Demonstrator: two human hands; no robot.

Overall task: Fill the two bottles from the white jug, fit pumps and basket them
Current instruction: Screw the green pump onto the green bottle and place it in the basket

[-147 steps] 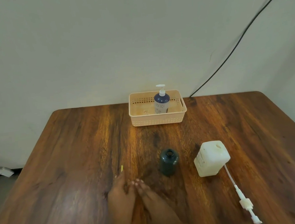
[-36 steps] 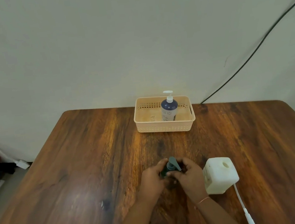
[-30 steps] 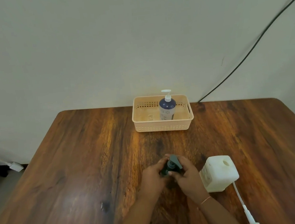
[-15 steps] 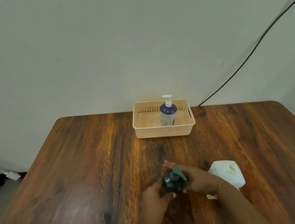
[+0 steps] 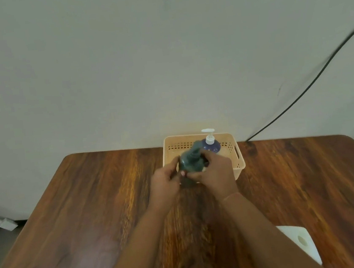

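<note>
two bottles – one blue bottle (image 5: pixel 211 146) in the one basket (image 5: pixel 239 162), one green bottle (image 5: pixel 191 162) grasped by fingers of both left hand (image 5: pixel 166 182) and right hand (image 5: pixel 217 173) above its near rim, one white jug (image 5: pixel 303 243) on desk (image 5: pixel 70 212), black cable (image 5: pixel 311 83) on wall

My table (image 5: pixel 92 209): dark wood grain.
On it: peach basket (image 5: pixel 238 160) — far edge; white jug (image 5: pixel 303 240) — near right.

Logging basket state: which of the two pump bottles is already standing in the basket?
The blue bottle with the white pump, standing in the beige basket. The dark green bottle is held by both hands.
</note>
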